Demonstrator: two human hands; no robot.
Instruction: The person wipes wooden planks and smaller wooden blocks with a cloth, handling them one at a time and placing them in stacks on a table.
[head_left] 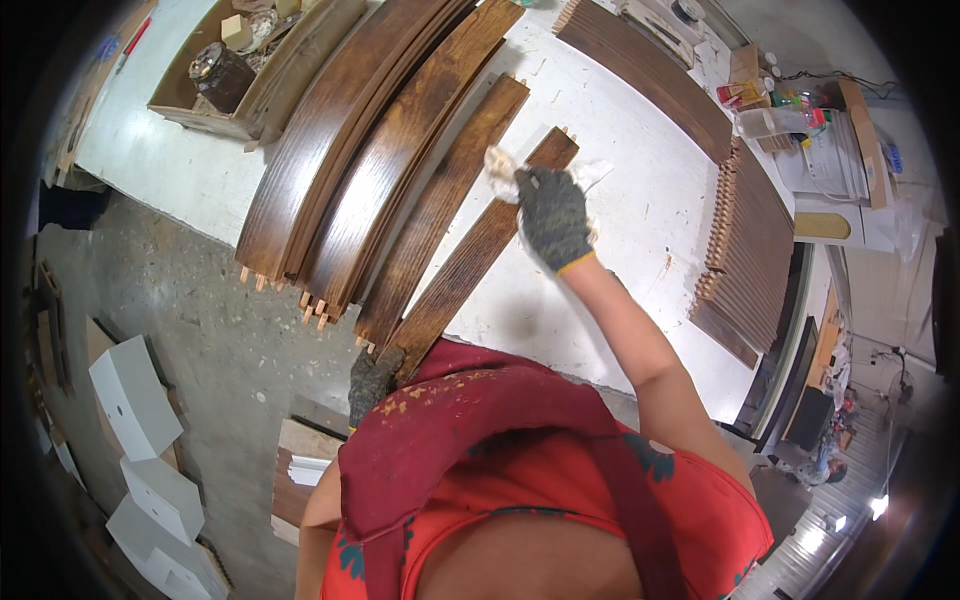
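Note:
A long dark-stained wooden slat [470,262] lies slanted on the white workbench [600,250]. My right hand [552,215], in a dark glove with a yellow cuff, presses a white rag [503,172] against the slat's upper part. At the slat's near end, by the bench edge, my left hand [371,383], also gloved, holds the wood steady. Part of that hand is hidden by my red apron.
Several curved stained wood pieces [380,160] with dowel ends lie to the left of the slat. More stained slats [750,250] are stacked at the right and at the top [645,70]. A wooden box [250,70] sits top left. White blocks [135,400] stand on the concrete floor.

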